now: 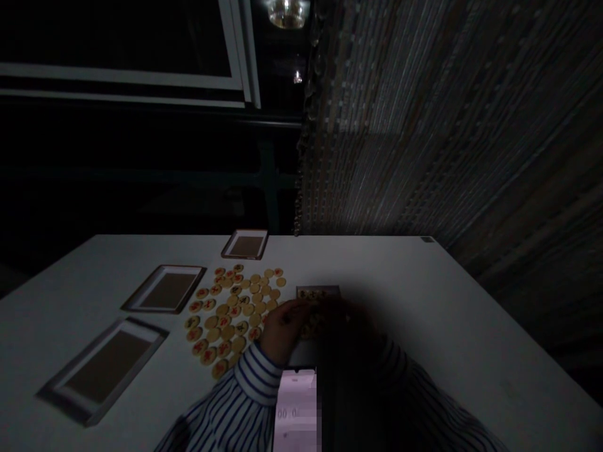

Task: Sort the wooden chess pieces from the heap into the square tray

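My left hand reaches over the near left side of a small box that holds several round xiangqi pieces. Its fingers are curled together above the pieces; whatever they grip is hidden. My right hand is at the box's right side, deep in shadow, and its fingers cannot be made out. To the left of my left hand, many loose wooden xiangqi pieces are spread on the white table. Some show red or dark characters, others are plain side up.
Three shallow rectangular trays or lids stand left of the pieces: a near one, a middle one and a far one. A lit phone lies below my wrists. Behind the table hangs a string curtain.
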Demonstrator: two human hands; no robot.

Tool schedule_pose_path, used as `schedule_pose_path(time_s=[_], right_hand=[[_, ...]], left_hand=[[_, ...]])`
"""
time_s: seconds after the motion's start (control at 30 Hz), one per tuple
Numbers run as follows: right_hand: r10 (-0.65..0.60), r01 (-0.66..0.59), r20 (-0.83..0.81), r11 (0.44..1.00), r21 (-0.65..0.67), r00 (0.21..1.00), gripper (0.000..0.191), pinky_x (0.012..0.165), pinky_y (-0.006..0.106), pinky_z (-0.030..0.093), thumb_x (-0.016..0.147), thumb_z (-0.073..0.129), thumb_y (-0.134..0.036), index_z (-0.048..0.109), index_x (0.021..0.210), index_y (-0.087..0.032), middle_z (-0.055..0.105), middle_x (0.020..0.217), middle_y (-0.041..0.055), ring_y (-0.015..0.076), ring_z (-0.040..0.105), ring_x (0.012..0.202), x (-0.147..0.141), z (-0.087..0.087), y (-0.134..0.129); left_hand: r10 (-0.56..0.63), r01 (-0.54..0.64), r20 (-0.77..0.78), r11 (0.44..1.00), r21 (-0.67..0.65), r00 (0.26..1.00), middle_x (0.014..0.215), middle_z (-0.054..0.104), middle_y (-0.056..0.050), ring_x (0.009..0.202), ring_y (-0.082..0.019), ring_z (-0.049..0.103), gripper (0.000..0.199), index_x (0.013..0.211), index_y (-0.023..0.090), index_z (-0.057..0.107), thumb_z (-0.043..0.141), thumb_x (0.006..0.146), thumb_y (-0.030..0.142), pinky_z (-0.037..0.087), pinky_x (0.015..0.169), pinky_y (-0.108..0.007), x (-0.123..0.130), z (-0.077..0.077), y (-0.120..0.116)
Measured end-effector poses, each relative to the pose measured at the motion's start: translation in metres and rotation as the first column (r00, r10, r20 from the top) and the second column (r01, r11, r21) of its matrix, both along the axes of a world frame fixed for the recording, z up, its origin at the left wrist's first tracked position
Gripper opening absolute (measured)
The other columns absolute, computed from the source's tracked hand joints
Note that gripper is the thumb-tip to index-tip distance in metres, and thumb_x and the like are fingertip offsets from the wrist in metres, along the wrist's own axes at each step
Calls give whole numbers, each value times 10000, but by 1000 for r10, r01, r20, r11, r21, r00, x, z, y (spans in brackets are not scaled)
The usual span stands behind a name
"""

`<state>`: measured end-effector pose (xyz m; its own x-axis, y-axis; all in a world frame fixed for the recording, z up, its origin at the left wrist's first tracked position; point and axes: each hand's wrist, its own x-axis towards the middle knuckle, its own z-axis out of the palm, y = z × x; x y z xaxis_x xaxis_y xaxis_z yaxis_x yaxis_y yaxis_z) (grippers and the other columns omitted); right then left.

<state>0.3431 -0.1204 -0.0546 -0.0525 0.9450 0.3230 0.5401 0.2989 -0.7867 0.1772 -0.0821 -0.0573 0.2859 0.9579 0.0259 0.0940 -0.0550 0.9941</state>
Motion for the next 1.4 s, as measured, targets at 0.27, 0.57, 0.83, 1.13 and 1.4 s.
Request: schedule_pose_path(time_s=[0.27,0.57,0.83,1.13,1.4], right_hand=[[35,-37,-57,998,-43,998,247,717,339,517,779,490,-300,640,946,-196,667,911,70,194,619,823,-2,4,-3],[-24,18,-90,997,-75,996,228,723,339,511,748,532,-284,648,928,-204,667,913,61,198,615,832,-2,-2,-2],[28,-35,-119,998,-55,992,210,683,314,519,758,518,-276,655,903,-211,674,857,44,176,619,780,-5,13,-5],[68,-78,-135,994,-71,989,242,695,317,513,766,516,-305,641,944,-200,664,904,57,178,614,803,-6,6,-8],[6,1,-158,999,41,987,223,648,307,522,735,554,-318,660,898,-210,673,847,47,169,618,745,-5,7,-8]], left_hand=[[-6,6,12,999,-44,1000,814,684,-71,771,-186,620,248,817,143,657,599,646,312,486,700,-276,0,4,-3],[-23,24,2,999,-35,1000,802,685,-72,765,-187,619,229,804,132,662,602,646,286,483,700,-275,0,3,-3],[-44,42,-40,998,-38,998,833,687,-74,796,-203,616,271,834,145,676,590,670,343,474,736,-295,-4,2,-1],[-89,90,33,995,-38,995,814,687,-61,784,-185,613,263,814,145,676,605,664,349,476,733,-284,-3,5,-5],[36,-18,162,994,-112,986,735,688,-46,706,-167,617,269,765,144,668,669,587,346,484,664,-261,-4,7,-6]])
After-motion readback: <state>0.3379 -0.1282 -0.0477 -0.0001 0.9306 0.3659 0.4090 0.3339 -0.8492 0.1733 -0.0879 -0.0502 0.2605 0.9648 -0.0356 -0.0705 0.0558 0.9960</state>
